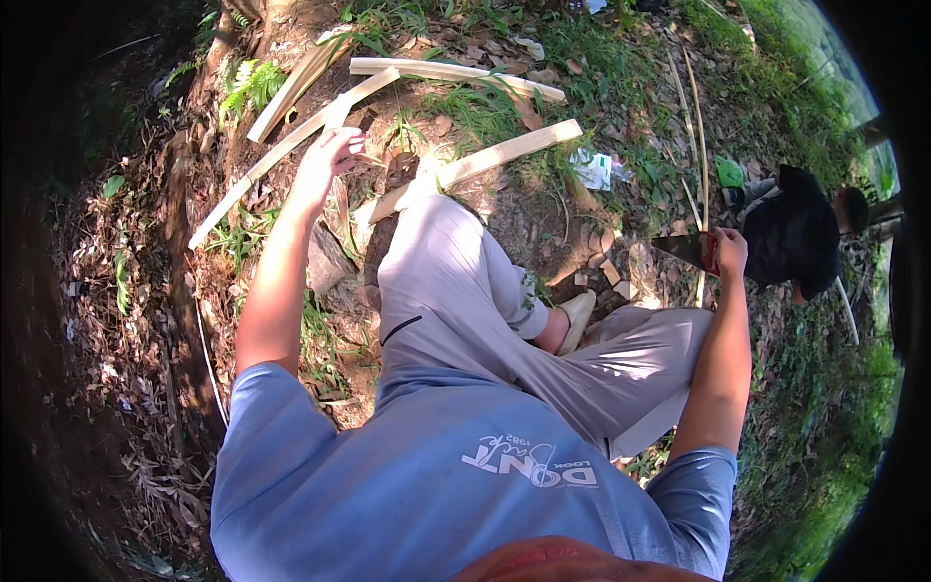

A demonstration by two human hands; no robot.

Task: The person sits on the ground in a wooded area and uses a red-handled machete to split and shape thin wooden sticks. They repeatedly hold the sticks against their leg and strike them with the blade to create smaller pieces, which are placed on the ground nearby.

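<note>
My right hand grips the red handle of a handsaw, whose dark blade points left above the ground. On the other side, my left hand is raised with its fingers loosely apart and nothing visible in them. Just beyond it runs a long pale wooden strip, slanting across the ground; I cannot tell whether the hand touches it. Another wooden strip lies in front of my bent knee. Farther off are a shorter wooden strip and a slightly curved one.
Small wood offcuts lie by my shoe. A white packet rests on the grass. Thin poles stretch along the right, near a person in dark clothes. A tree trunk base and fern stand far left.
</note>
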